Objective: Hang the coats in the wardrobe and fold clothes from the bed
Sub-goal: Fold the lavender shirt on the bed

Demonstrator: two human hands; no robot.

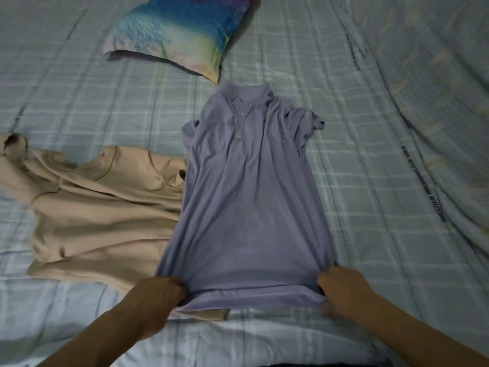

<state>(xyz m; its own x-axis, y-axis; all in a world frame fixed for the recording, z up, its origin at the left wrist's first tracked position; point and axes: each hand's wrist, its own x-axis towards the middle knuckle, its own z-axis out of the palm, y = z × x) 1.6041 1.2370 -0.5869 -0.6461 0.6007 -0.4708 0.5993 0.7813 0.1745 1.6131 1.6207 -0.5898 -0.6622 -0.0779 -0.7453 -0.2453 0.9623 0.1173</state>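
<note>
Between left hand (158,298), right hand (344,287): shirt (251,194)

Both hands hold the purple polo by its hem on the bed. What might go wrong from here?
1. The polo overlaps the beige garment; the left hand, gripping the hem there, might catch beige cloth in the fold.
2. The sleeves lie bunched, so creases may get folded in unless smoothed first.

Lavender polo shirt (246,197); beige garment (100,205); blue plaid sheet (370,154).
</note>
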